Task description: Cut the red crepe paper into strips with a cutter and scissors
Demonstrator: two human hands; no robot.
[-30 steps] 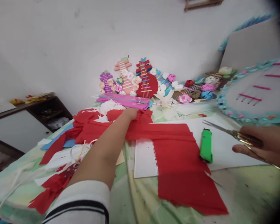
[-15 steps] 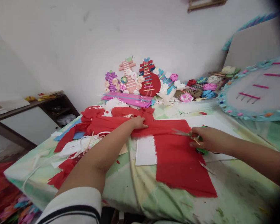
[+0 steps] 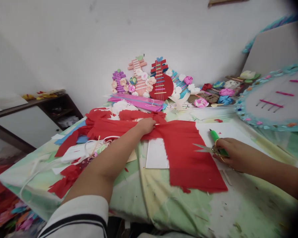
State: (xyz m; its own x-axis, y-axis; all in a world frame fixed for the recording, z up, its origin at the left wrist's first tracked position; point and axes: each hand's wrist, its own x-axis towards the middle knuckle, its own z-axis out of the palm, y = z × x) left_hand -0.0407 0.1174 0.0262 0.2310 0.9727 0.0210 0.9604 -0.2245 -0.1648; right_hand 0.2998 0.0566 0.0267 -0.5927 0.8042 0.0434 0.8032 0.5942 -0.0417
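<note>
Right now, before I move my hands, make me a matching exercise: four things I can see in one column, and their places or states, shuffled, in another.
Column one
1. Scissors with gold-coloured handles
2. Thin red material spread across the table
3. Flat red lute-shaped craft
4. Large pale craft with a ruffled light-blue rim

Column two
A. Upright at the back, near the wall
B. Touched by the left hand
C. At the far right, bearing pink sticks
D. In the right hand, blades apart

Pairs: 1-D, 2-B, 3-A, 4-C.
</note>
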